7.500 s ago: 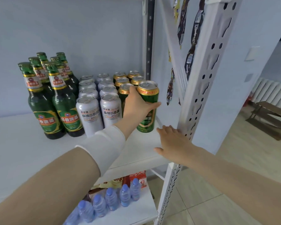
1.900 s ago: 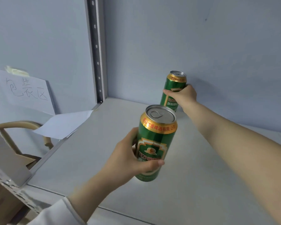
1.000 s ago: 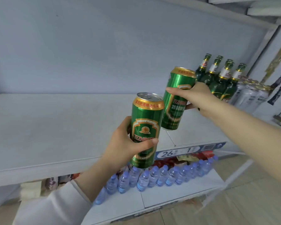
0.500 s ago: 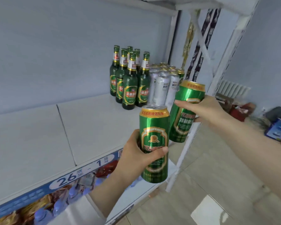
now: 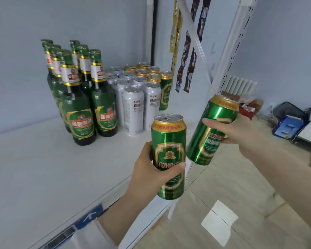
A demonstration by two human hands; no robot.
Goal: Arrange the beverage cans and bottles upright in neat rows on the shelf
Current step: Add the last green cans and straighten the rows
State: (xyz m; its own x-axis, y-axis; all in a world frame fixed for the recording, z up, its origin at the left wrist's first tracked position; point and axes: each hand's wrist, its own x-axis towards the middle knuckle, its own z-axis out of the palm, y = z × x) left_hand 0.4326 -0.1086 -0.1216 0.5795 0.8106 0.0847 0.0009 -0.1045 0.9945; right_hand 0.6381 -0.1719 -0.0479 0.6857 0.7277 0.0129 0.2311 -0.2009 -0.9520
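Note:
My left hand [image 5: 152, 172] grips an upright green beer can [image 5: 168, 141] in front of the white shelf [image 5: 43, 168]. My right hand [image 5: 241, 132] holds a second green can [image 5: 208, 139], tilted, just to the right of the first and past the shelf's right end. On the shelf's far right stand several green bottles [image 5: 79, 97] in two rows. Right of the bottles stand rows of white cans [image 5: 134, 108], with several green cans [image 5: 165, 90] behind and beside these.
A white perforated upright [image 5: 228, 51] marks the shelf's right end, with snack strips [image 5: 188, 56] hanging beside it. Tiled floor [image 5: 241, 203] lies to the right, with a radiator [image 5: 241, 85] and boxes [image 5: 289, 123] beyond. The shelf's left and front surface is bare.
Both hands carried their cans rightward along the shelf toward the bottles and cans. The view swung right and closer, and the right can is tilted more.

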